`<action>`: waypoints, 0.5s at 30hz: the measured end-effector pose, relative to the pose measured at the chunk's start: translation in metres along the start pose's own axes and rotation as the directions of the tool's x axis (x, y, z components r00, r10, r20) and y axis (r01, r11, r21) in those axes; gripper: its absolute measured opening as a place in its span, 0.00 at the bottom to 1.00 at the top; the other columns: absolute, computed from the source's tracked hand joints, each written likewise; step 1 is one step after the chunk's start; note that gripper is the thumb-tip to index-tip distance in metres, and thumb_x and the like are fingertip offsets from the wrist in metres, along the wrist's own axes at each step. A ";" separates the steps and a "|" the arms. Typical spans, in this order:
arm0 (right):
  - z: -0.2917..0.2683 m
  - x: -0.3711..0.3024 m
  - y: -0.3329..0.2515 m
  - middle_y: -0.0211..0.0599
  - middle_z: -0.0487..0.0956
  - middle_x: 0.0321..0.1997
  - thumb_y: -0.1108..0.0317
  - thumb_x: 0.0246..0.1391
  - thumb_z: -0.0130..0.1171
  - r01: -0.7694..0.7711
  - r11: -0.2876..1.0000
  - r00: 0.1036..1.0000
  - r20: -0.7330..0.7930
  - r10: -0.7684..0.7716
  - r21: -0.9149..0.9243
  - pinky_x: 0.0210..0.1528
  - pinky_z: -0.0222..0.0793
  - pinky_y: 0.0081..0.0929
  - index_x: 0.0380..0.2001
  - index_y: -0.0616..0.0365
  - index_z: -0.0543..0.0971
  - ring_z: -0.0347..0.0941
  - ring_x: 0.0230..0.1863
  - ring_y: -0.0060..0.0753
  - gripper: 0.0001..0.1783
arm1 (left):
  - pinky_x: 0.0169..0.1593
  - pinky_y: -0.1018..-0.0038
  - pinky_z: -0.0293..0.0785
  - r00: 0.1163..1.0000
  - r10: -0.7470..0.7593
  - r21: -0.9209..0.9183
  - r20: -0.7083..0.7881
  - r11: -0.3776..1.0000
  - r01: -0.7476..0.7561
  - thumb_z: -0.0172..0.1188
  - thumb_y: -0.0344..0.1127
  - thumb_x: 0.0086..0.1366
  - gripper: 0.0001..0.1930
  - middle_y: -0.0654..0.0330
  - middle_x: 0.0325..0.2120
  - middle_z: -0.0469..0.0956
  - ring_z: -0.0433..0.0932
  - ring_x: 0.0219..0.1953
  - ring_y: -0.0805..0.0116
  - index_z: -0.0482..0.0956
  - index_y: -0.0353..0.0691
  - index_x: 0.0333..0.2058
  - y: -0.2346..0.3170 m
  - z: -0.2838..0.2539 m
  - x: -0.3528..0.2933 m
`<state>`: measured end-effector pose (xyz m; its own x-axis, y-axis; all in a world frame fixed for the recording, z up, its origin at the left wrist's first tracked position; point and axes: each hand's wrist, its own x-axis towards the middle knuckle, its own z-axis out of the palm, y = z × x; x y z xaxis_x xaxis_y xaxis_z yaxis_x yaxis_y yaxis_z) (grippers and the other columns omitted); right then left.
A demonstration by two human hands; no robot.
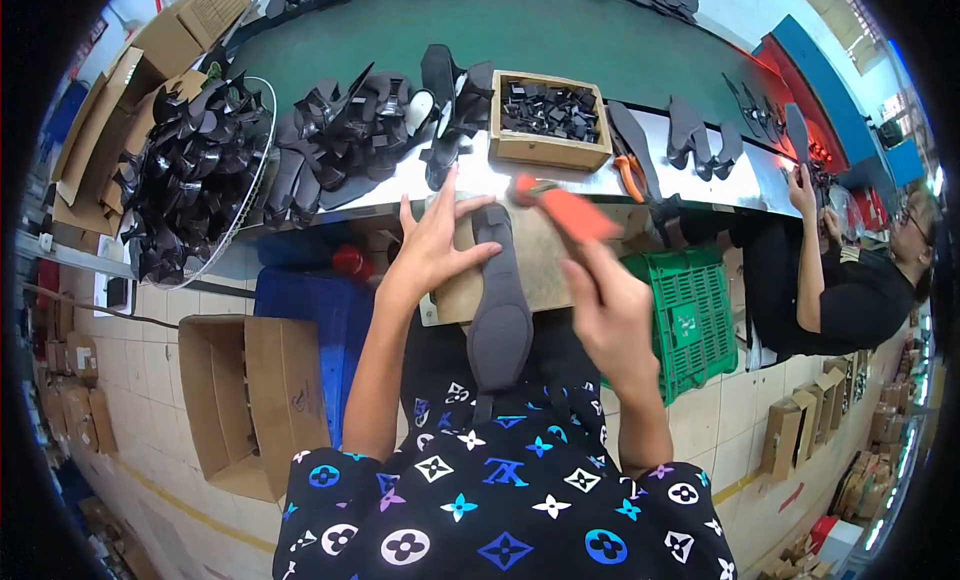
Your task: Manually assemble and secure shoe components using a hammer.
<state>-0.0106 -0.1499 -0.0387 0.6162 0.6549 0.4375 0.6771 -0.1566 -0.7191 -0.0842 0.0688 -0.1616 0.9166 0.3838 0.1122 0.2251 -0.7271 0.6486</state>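
Note:
A dark grey shoe sole [500, 325] lies lengthwise before me, its narrow heel end on a tan work board [545, 270] and its broad end toward my lap. My left hand [438, 242] steadies the heel end, thumb pressed across it and the other fingers spread beyond. In my right hand [615, 310] is a hammer-like tool [575, 215] with a red-orange part, smeared by motion. Its dark rounded end is raised just right of the heel end; whether it touches anything I cannot tell.
Behind the board, a wooden box [550, 150] holds small black pieces, with orange-handled pliers [628, 175] beside it. Dark soles [350, 130] and a heaped basket of heels [195, 180] stand left. A green crate [690, 320] is right, a cardboard box [250, 400] left; another person [850, 280] sits right.

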 end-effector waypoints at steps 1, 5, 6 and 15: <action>-0.008 -0.005 -0.001 0.59 0.81 0.46 0.75 0.62 0.59 0.046 0.999 0.998 -0.053 -0.046 -0.007 0.45 0.77 0.38 0.50 0.68 0.77 0.83 0.45 0.53 0.14 | 0.69 0.31 0.25 0.999 -0.019 -0.038 -0.026 0.999 0.018 0.70 0.60 0.54 0.61 0.69 0.62 0.74 0.55 0.74 0.60 0.40 0.43 0.74 0.001 -0.001 -0.001; -0.003 -0.015 0.006 0.41 0.81 0.31 0.74 0.63 0.58 0.103 0.995 0.994 -0.023 -0.103 0.003 0.31 0.71 0.27 0.55 0.69 0.74 0.76 0.29 0.26 0.18 | 0.68 0.28 0.26 0.996 0.059 0.057 -0.068 0.997 -0.055 0.68 0.61 0.56 0.37 0.67 0.62 0.74 0.53 0.75 0.55 0.73 0.57 0.63 0.002 0.000 -0.006; 0.001 -0.016 0.010 0.40 0.80 0.31 0.75 0.63 0.58 -0.025 1.000 0.990 0.136 0.027 -0.015 0.31 0.71 0.26 0.55 0.67 0.75 0.76 0.29 0.25 0.18 | 0.68 0.27 0.27 1.000 0.008 0.092 0.000 0.996 -0.007 0.68 0.61 0.56 0.36 0.66 0.62 0.75 0.53 0.75 0.55 0.75 0.59 0.62 0.002 0.001 -0.007; -0.009 -0.009 0.061 0.45 0.80 0.32 0.76 0.61 0.60 0.035 0.999 0.999 -0.024 -0.036 -0.031 0.31 0.72 0.32 0.54 0.65 0.77 0.76 0.27 0.42 0.18 | 0.51 0.65 0.72 0.965 0.256 -0.266 -0.052 0.928 -0.260 0.64 0.38 0.62 0.14 0.55 0.42 0.84 0.81 0.48 0.60 0.85 0.39 0.44 0.048 -0.028 -0.034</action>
<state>0.0284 -0.1719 -0.0819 0.6007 0.6424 0.4758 0.7106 -0.1565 -0.6859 -0.1134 0.0370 -0.1137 0.9252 0.2141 0.3134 -0.1177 -0.6232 0.7731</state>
